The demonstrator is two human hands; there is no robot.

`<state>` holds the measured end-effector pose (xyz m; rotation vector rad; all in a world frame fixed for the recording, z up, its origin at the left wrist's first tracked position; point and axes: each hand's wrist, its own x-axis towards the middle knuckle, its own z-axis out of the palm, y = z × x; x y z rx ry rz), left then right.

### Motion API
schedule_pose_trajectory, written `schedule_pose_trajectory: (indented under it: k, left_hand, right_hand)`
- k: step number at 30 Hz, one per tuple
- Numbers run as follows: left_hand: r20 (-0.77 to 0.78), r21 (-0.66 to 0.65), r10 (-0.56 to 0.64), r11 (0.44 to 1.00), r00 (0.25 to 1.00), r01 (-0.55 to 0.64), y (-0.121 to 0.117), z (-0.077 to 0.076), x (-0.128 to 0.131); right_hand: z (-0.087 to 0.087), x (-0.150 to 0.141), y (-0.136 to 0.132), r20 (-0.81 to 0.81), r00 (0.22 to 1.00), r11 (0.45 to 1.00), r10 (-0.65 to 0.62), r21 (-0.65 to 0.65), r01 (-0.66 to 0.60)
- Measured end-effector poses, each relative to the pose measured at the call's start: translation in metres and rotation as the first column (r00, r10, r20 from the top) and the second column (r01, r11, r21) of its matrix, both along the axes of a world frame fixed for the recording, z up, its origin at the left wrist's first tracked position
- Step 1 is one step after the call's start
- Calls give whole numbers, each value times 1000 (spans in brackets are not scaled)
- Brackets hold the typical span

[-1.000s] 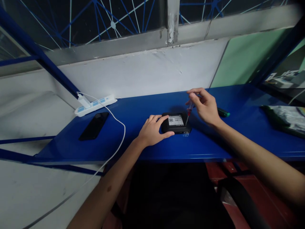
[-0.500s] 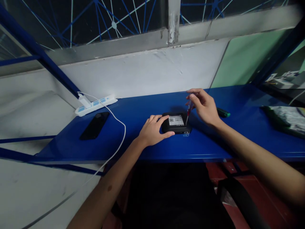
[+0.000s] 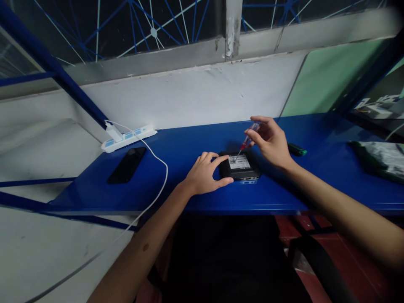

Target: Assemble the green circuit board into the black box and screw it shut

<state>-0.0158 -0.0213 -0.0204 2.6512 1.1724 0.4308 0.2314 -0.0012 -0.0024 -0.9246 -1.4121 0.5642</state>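
Note:
A black box-shaped electronic device (image 3: 255, 170) with a white printed label (image 3: 241, 161) lies flat on the blue table. My left hand (image 3: 203, 174) grips its left side, with the thumb at the front edge and the index finger along the back left corner. Between the fingers of my right hand (image 3: 272, 144) is a screwdriver (image 3: 246, 139) with a clear handle and a red collar. It is tilted, its thin shaft pointing down to the left. The tip appears over the label's left part; whether it touches cannot be made out.
A black phone (image 3: 126, 165) lies at the left, near a white power strip (image 3: 139, 134) with a charger. Its white cable (image 3: 162, 181) crosses the table and hangs off. Right of my hand lies a dark green tool (image 3: 297, 149); farther right, a silvery plastic bag (image 3: 383, 158).
The device has shifted slightly right, away from my left palm. The screwdriver tip has moved left from the device's right front corner to above the label, and the tool leans more.

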Motion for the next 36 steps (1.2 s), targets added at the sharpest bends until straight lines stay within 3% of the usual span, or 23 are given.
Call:
schedule_pose_trajectory:
  k: [13,36]
  left_hand:
    - [7,31,-12,999,1000,12,2,-2,2]
    - [-12,18,14,1000,1000,-14,2,0,2]
  right_hand:
    - [3,-13,-12,-57,989,990,139,-18,-140]
    - [4,-15,-16,-14,981,981,192,-12,-192]
